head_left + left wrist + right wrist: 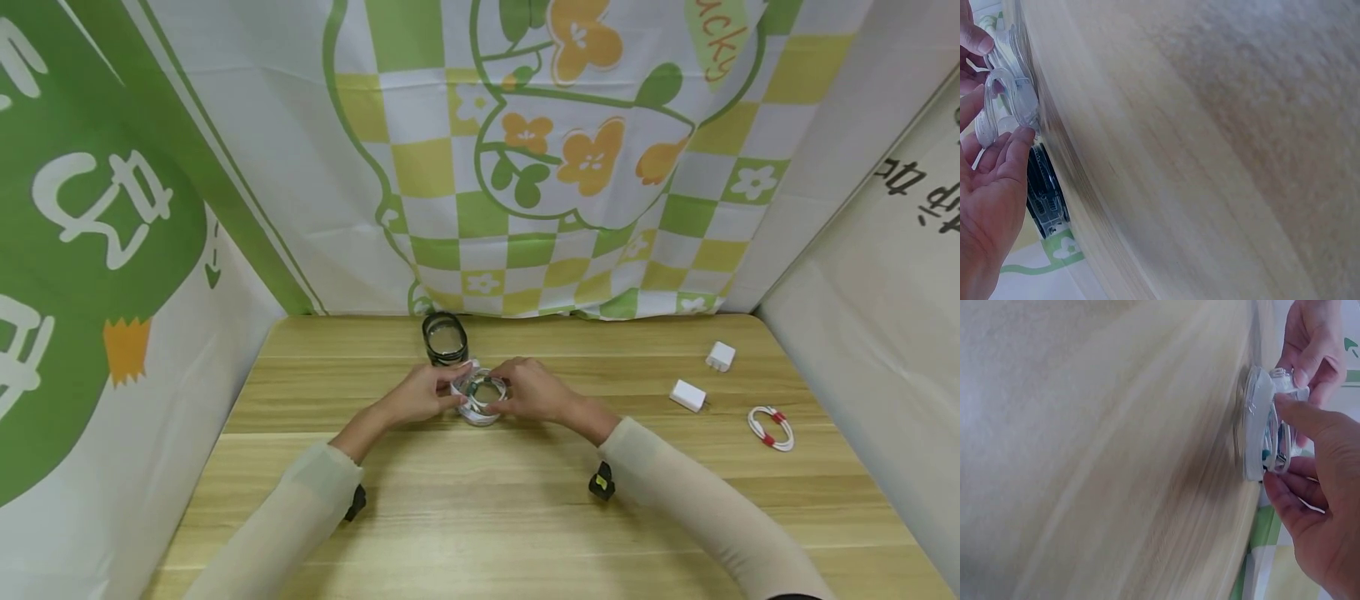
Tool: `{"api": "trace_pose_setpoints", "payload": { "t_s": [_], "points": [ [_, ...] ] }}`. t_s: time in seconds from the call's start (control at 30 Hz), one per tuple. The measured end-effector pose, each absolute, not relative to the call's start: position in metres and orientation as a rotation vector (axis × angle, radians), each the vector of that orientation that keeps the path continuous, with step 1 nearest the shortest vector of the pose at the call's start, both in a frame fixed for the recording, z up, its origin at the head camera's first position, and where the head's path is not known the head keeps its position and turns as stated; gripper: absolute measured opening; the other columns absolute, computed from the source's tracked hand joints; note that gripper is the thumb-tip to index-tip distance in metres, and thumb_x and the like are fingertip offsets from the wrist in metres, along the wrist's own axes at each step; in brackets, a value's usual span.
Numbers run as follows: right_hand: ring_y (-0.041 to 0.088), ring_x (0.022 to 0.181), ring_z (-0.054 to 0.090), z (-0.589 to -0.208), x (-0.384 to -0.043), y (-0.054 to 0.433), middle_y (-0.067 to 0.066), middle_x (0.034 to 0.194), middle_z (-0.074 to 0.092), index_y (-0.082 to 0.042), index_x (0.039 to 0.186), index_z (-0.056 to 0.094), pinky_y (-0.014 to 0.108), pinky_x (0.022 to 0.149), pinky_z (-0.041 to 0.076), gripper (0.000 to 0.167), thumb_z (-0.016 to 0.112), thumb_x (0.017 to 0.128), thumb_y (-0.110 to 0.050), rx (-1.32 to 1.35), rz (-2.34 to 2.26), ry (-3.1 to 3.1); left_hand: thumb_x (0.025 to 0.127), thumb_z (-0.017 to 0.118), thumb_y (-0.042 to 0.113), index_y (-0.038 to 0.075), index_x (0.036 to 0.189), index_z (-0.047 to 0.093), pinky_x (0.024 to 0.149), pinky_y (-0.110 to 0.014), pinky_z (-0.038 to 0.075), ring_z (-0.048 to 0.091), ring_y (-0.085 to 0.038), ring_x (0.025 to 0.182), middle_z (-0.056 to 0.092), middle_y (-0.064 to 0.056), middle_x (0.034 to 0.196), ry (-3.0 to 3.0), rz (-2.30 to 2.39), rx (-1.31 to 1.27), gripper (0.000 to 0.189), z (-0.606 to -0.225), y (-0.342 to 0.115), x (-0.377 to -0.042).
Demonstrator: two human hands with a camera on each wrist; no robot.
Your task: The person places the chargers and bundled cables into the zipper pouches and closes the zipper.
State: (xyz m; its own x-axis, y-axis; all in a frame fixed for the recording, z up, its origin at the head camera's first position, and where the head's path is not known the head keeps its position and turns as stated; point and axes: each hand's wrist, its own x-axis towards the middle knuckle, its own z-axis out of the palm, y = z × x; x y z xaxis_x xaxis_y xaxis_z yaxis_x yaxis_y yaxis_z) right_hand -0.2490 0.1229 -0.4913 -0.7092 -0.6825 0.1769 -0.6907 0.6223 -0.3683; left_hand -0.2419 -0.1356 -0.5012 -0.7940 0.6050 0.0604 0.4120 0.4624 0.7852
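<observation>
Both hands meet near the back middle of the table. My left hand [416,393] holds the left side of a bundle of whitish coiled cable [1002,94], its fingers curled at the coil's edge. My right hand [536,390] pinches a round white cable coil [489,408] between thumb and fingers. A small dark green part shows inside the loop. Under the coils lies a clear, shiny plastic item [1254,422], whose kind I cannot tell. Just behind the left hand stands a black oval-rimmed item [446,340], dark and layered in the left wrist view.
On the right side of the wooden table [480,517] lie two white charger plugs [721,357] and a white coiled cable [782,443] with red ties. A patterned curtain [555,267] hangs along the back edge. Cloth walls stand at both sides.
</observation>
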Motion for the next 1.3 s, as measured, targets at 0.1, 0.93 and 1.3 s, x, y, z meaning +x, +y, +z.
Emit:
{"api": "trace_pose_setpoints", "payload": {
  "t_s": [0.1,0.93,1.3],
  "points": [
    [0.019,0.09,0.071,-0.493,-0.247,0.119,0.011,0.107,0.079,0.002,0.119,0.076,0.033,0.08,0.059,0.057,0.093,0.083,-0.038,1.144,0.633,-2.799,0.1,0.075,0.011,-0.001,0.153,0.05,0.098,-0.037,0.058,0.065,-0.032,0.129,0.049,-0.023,0.156,2.49,1.235,0.893,0.06,-0.502,-0.135,-0.242],
    [0.024,0.096,0.079,-0.495,-0.248,0.12,0.018,0.112,0.079,0.007,0.123,0.074,0.029,0.085,0.063,0.042,0.088,0.086,-0.006,1.156,0.869,-2.877,0.101,0.074,0.014,0.002,0.155,0.05,0.091,-0.03,0.055,0.067,-0.026,0.124,0.048,-0.019,0.159,2.505,1.217,0.867,0.061,-0.505,-0.134,-0.242],
    [0.016,0.076,0.067,-0.499,-0.246,0.12,0.008,0.087,0.075,0.005,0.119,0.074,0.029,0.069,0.057,0.04,0.089,0.087,-0.013,1.26,0.677,-2.749,0.101,0.074,0.016,0.003,0.155,0.049,0.083,-0.027,0.053,0.067,-0.02,0.106,0.049,-0.018,0.158,2.511,1.222,0.856,0.061,-0.504,-0.134,-0.241]
  ]
}}
